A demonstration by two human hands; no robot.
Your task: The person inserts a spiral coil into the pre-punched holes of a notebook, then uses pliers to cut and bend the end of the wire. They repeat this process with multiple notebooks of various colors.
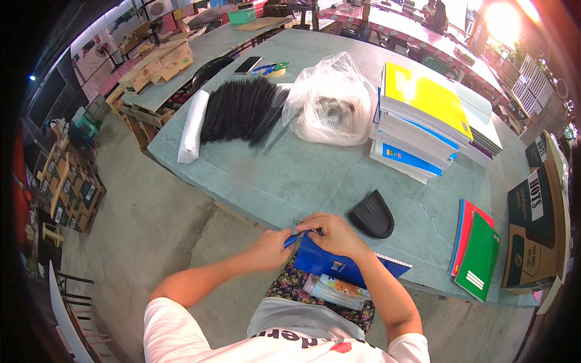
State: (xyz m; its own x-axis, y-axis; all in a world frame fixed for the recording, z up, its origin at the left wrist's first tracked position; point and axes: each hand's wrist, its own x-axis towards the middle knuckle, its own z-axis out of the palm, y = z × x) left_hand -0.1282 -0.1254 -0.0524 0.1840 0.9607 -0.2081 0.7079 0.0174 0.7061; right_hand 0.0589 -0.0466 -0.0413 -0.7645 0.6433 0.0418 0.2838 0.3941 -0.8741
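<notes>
Head view, looking down. Person at the near edge of a grey-green bench, both forearms reaching up from below.

Left hand: fingers closed round a blue-handled tool, its tip at the upper left corner of a blue notebook. Tip itself too small and covered to read; cannot tell whether it bites on anything.

Right hand: bent over that same corner, thumb on the cover, gripping the notebook. Right forearm crosses the cover. Notebook lies aslant at the bench's near edge, partly out over the lap; bound edge uppermost, a pale toothed strip showing to the right of the forearm. Below it, on flowered cloth, a clear plastic packet.

Just beyond the right hand: black wedge-shaped object, rounded at the near end. Farther left, a dense row of black coils, a white roll alongside. Next to the coils, a translucent plastic bag with dark coils showing within. Behind the coils, a dark phone.

Right of the bag, a tall notebook stack, yellow cover on top. Nearer, at the right, a green notebook overlapping a red notebook. Cardboard box at the bench's right end.
</notes>
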